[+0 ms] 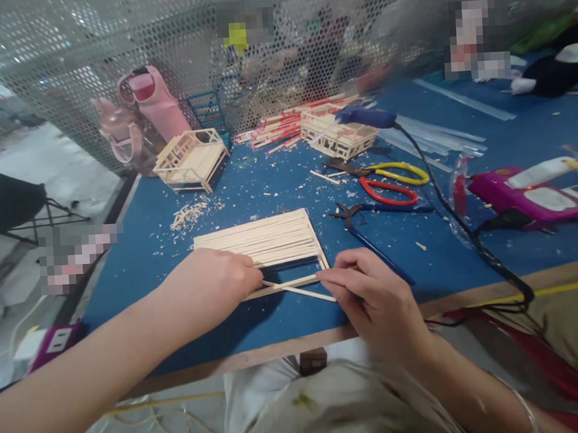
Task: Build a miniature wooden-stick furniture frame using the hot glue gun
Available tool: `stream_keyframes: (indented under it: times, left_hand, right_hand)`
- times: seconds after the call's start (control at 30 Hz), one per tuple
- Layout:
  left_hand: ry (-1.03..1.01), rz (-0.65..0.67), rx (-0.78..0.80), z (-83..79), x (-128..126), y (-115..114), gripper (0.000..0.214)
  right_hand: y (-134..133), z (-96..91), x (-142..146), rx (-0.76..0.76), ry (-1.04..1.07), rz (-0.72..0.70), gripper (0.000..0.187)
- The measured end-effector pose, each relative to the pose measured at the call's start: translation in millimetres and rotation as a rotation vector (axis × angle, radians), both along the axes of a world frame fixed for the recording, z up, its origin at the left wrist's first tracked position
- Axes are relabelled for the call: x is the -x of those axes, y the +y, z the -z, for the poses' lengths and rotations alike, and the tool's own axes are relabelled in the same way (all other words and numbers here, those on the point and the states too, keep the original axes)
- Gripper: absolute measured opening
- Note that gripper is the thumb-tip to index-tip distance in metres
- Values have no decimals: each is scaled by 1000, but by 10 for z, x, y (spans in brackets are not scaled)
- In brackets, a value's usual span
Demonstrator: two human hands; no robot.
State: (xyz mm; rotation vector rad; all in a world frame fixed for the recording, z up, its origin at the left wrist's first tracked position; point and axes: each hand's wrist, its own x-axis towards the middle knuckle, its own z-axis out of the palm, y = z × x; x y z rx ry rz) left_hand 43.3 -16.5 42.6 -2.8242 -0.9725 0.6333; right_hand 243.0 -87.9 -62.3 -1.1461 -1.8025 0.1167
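I count one slatted panel (261, 236), two bottles (164, 112), two cutters (360, 171).

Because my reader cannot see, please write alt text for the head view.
The left hand and right hand work on a partly slatted wooden panel, a thin stick slanting across its near rail. Beyond it on the blue table stand two stick-built models.
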Motion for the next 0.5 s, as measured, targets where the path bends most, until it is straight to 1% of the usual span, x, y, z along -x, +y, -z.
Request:
stream_keyframes:
  times: [0.1, 0.23, 0.33, 0.43, 0.5]
  left_hand:
    - [-53, 1, -27, 77, 84, 0, 19]
    - [-114, -8, -67, 130, 158, -46, 17]
    - [-99, -65, -47, 118, 157, -83, 13]
    - [-61, -142, -41, 90, 133, -92, 14]
    - [-58, -142, -9, 80, 117, -80, 17]
  right_hand:
    - [-22, -30, -10, -53, 35, -18, 20]
    - [-48, -114, -19, -72, -84, -38, 19]
    - [-23, -187, -26, -93, -128, -27, 17]
    - [-5, -228, -60, -21, -152, 10, 10]
    - [-22, -214, -86, 52, -168, 25, 10]
